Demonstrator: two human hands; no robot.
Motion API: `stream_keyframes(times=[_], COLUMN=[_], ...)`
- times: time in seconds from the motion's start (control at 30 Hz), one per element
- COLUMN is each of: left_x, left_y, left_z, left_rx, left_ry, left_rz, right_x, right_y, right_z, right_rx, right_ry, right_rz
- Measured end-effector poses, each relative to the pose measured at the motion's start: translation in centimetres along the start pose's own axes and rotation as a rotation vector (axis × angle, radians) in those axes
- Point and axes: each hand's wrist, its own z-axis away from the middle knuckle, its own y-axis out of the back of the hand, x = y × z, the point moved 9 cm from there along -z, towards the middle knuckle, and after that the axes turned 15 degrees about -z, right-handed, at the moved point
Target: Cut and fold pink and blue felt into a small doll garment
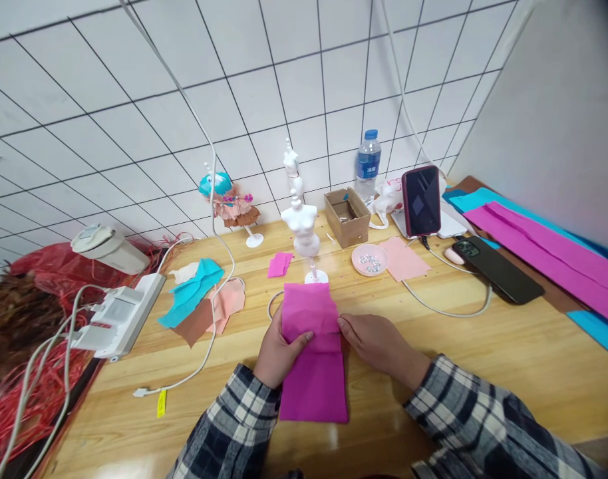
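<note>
A folded sheet of magenta crepe paper (314, 386) is held over the near part of the wooden table (394, 372). My left hand (279, 349) grips its left edge, the thumb lying across the front. At the right edge, my right hand (378, 342) pinches the paper between thumb and fingers. Just behind the paper stands a white mannequin torso (300, 223) on a round base. A small magenta paper piece (280, 265) lies to its left. Farther left is a second stand with a little dress (234, 206) of turquoise, peach and brown paper.
Blue, brown and peach paper scraps (197, 293) lie at left beside a white cable (214, 233) and a power strip (127, 319). A cardboard box (348, 219), a pink dish (356, 263), a propped phone (421, 199), a dark phone (503, 269) and long magenta paper strips (548, 253) are at right.
</note>
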Motion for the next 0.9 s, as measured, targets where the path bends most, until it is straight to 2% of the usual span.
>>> stream_keyframes(times=[0.33, 0.5, 0.6, 0.77, 0.9], left_x=[-0.5, -0.7, -0.8, -0.8, -0.8], left_y=[-0.2, -0.6, -0.3, -0.1, -0.3], left_z=[0.0, -0.1, -0.2, -0.2, -0.1], left_rx=[-0.006, -0.064, -0.031, 0.005, 0.002], left_ry=[-0.002, 0.007, 0.025, 0.040, 0.045], left_rz=[-0.009, 0.001, 0.015, 0.058, 0.078], right_x=[0.2, 0.3, 0.5, 0.8, 1.8], right_y=[-0.1, -0.1, 0.1, 0.6, 0.6], right_z=[-0.1, -1.1, -1.7, -1.3, -1.1], right_rx=[0.021, 0.005, -0.022, -0.077, -0.074], right_ry=[-0.010, 0.014, 0.039, 0.129, 0.105], right_rz=[0.053, 0.058, -0.014, -0.269, -0.319])
